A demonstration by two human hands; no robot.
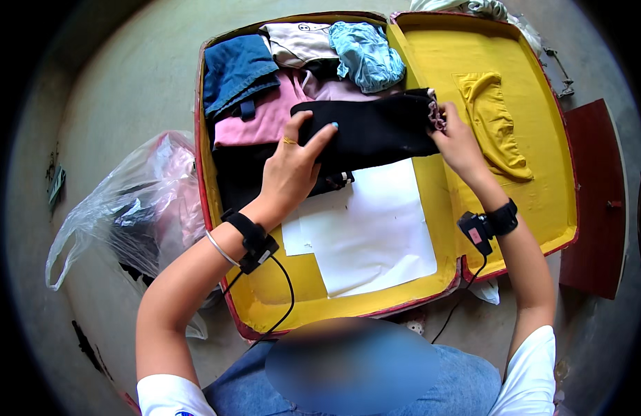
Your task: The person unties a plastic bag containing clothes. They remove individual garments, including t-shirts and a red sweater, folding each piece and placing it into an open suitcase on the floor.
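Note:
A folded black garment (377, 130) lies across the open suitcase, with pinkish frilled trim at its right end. My right hand (459, 140) grips that trimmed end between thumb and fingers. At the other end, my left hand (291, 171) holds the garment, its thumb on top and its lower fingers partly hidden. Beneath it are more black clothing (242, 177) and white paper sheets (377, 229) on the yellow lining. Behind the garment sit pink clothing (263, 122), folded blue denim (237, 70), a whitish printed garment (299, 44) and a bunched light-blue cloth (367, 57).
The suitcase lid (476, 47) is laid back to the right, with a gathered yellow pocket (492, 125). A clear plastic bag (138, 203) of clothes stands against the left side. A dark red panel (593, 203) lies at the right. Cables hang from both wrist devices.

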